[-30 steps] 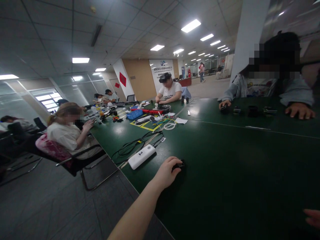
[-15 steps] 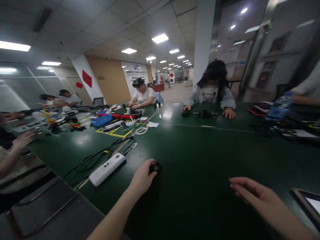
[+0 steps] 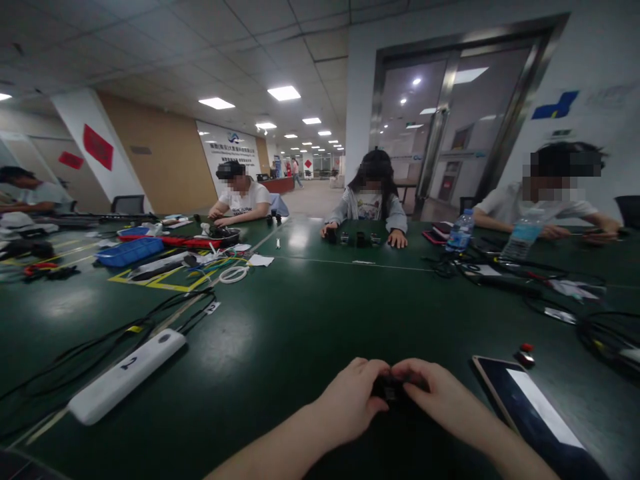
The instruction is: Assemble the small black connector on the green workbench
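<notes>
A small black block-like object [image 3: 391, 393] sits low over the green table, between my two hands. My left hand [image 3: 354, 395] has its fingers and thumb closed on its left side. On the other side, my right hand [image 3: 434, 392] curls its fingers and thumb around the right end. The fingertips of both hands nearly meet at the top and cover most of it, so I cannot make out its exact kind. A tablet-like panel [image 3: 530, 413] with a white sheet on it lies right of my right hand.
A white power strip [image 3: 127, 377] marked 2 lies at left with black cables. Farther off are a blue tray [image 3: 130, 252], a coil of white cable [image 3: 233, 274] and bottles [image 3: 461, 230]. A small red-topped item [image 3: 525, 354] stands beside the panel. Several people sit around the table.
My left hand has carried the black object rightward over the table, and my right hand has come in and closed on it. The view has turned to the right.
</notes>
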The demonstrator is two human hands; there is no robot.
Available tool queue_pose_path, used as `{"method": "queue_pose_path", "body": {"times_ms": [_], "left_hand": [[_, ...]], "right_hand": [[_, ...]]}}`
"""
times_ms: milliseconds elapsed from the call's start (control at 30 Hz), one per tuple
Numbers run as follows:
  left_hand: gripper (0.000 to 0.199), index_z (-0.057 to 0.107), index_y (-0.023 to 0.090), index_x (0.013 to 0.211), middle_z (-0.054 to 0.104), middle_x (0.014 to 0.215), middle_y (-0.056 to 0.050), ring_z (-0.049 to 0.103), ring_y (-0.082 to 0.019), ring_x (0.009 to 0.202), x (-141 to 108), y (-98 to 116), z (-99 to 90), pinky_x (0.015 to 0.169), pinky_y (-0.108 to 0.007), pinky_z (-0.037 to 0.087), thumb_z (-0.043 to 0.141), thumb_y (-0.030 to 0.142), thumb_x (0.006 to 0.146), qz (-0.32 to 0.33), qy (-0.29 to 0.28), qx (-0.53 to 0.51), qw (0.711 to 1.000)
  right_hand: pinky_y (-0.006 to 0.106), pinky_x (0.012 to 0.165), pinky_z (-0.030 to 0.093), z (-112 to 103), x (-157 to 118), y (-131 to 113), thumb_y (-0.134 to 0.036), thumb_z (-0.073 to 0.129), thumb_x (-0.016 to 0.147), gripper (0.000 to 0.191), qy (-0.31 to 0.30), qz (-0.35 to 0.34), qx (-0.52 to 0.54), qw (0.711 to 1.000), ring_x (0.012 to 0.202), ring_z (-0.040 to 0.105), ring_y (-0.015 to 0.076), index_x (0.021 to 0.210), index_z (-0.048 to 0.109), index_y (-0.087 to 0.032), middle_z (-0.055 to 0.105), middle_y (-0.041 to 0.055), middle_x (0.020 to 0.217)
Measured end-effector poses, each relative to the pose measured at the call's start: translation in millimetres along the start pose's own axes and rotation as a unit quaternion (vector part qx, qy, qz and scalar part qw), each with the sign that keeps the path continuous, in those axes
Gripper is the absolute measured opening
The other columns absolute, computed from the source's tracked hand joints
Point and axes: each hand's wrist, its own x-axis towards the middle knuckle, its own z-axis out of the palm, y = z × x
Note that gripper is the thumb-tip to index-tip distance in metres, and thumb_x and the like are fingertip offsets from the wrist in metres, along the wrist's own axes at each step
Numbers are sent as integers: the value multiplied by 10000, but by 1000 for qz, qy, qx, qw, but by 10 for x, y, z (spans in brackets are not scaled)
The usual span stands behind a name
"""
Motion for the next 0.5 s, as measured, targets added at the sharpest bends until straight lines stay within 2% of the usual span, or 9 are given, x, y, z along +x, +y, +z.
{"method": "queue_pose_path", "body": {"times_ms": [100,200,500], "left_hand": [[498,479,284,1174,516,1184,-51,494,-241,1063,-13,-88,-2,908,-406,407,657,220,714,-3,1,-6,1000],[498,493,266,1156,539,1155,-46,497,-238,1061,-15,-139,-11,910,-394,405,681,255,695,8,9,3,1000],[477,476,271,1191,542,1181,-32,481,-227,1102,-73,-132,-88,957,-398,373,624,219,741,40,6,-22,999]], "right_hand": [[188,678,438,7,-36,-153,15,472,795,288,-12,1,-64,998,803,518,176,970,612,-164,525,-9,909],[165,637,416,55,-48,-229,97,570,780,353,-23,-11,-110,994,765,507,159,971,630,-193,512,-32,902],[162,632,415,142,-39,-172,112,649,775,365,-21,-16,-164,986,766,498,153,929,643,-218,487,-46,915]]}}
